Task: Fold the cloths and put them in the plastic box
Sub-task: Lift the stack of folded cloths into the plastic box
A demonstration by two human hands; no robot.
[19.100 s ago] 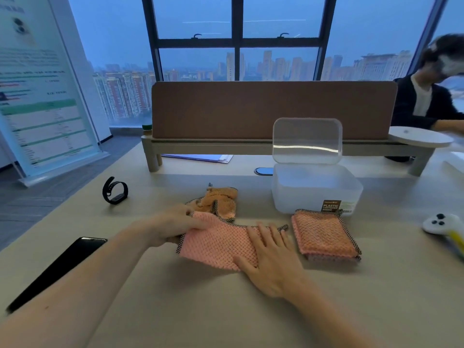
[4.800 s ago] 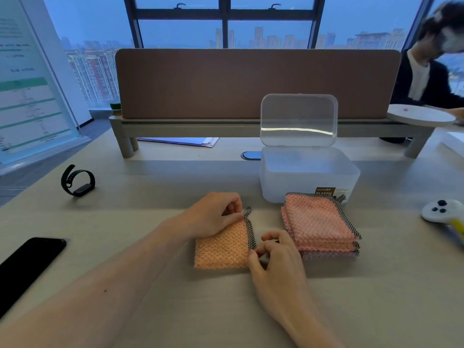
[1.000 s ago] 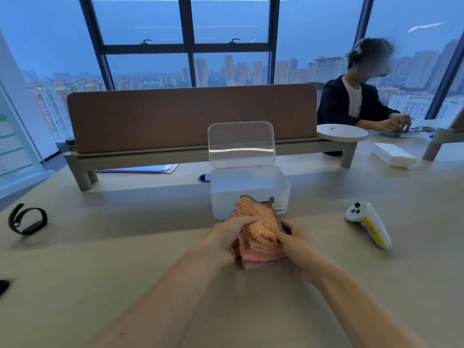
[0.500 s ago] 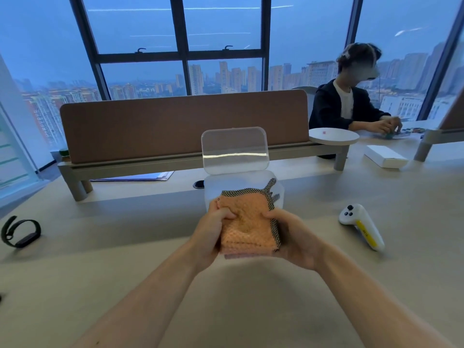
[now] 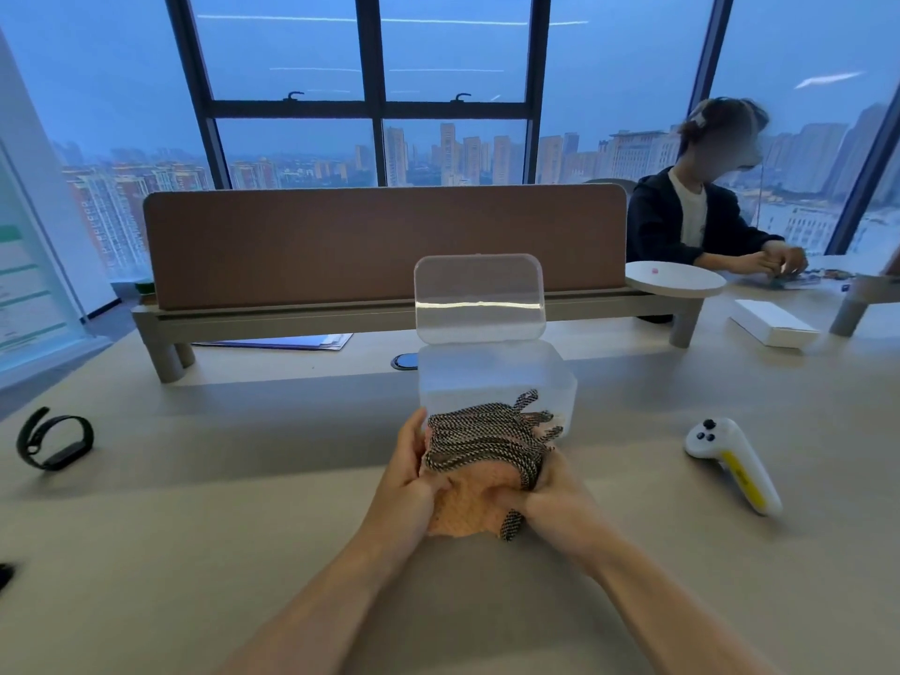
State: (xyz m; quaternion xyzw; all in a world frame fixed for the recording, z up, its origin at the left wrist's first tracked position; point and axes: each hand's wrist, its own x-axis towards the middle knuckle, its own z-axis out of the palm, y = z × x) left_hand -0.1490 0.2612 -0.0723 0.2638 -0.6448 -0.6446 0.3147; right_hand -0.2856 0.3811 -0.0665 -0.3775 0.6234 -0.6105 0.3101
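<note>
A stack of folded orange cloths (image 5: 475, 499) with black-and-white woven edges is held in the air between both hands, tipped so its trimmed edges point toward the box. My left hand (image 5: 406, 479) grips the stack's left side and my right hand (image 5: 555, 499) grips its right side. Just behind the stack stands the clear plastic box (image 5: 492, 372), with its lid (image 5: 479, 299) hinged upright at the back. The stack's far edge overlaps the box's front wall in this view. The box's inside is hidden.
A white and yellow controller (image 5: 730, 462) lies to the right, a black wristband (image 5: 53, 443) at the far left. A brown desk divider (image 5: 384, 246) on a raised shelf runs behind the box. Another person (image 5: 701, 221) sits at the back right, near a white carton (image 5: 772, 324).
Both hands have lifted the cloth stack off the table and tipped it forward toward the open box; its trimmed edges now face up and away.
</note>
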